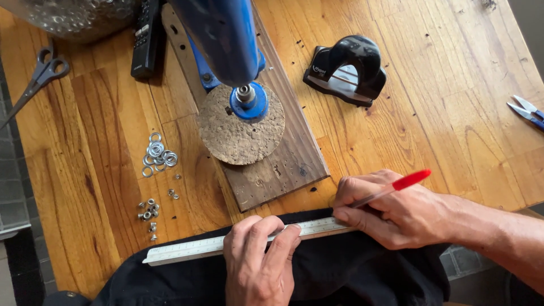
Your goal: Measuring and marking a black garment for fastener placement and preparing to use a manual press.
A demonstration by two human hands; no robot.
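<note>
My left hand point(259, 258) presses flat on a white ruler point(187, 249) that lies across black fabric point(362, 272) at the table's near edge. My right hand point(391, 209) holds a clear pen with a red cap point(411, 179), its tip down against the ruler's right end. The pen's tip is hidden by my fingers.
A blue hand press point(226, 39) stands on a wooden board point(294, 158) over a round cork pad point(241, 139). Silver rings point(157, 153) and small eyelets point(148, 214) lie to the left. Scissors point(39, 73), a black remote point(147, 37), a black punch tool point(348, 68) and blue snips point(530, 111) rest on the wooden table point(453, 85).
</note>
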